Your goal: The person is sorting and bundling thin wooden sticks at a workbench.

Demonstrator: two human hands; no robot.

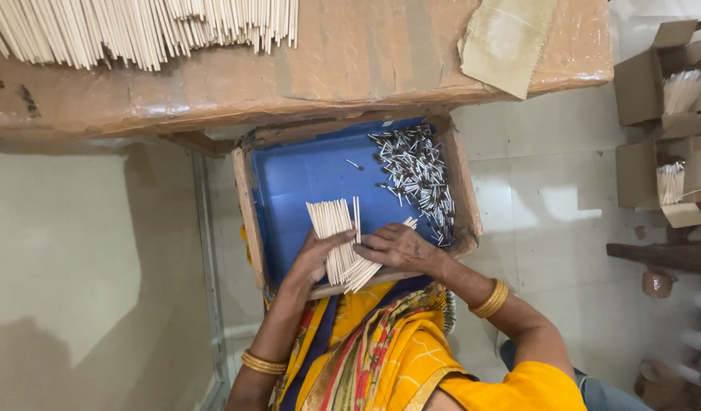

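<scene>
A blue-lined wooden tray [305,171] rests on my lap under the table edge. My left hand [314,257] grips a fanned bundle of thin cream sticks [337,232] over the tray's near side. My right hand [396,247] lies against the same bundle from the right, fingers curled on the sticks and one stick standing up between the hands. A heap of small dark metal tips [419,179] lies in the tray's far right corner. One loose tip sits on the blue floor near the middle.
A table covered in brown plastic wrap [350,61] spans the top, with a big pile of cream sticks [137,27] at its far left and a cardboard piece [506,42] at right. Open cardboard boxes [670,114] holding sticks stand on the tiled floor at right.
</scene>
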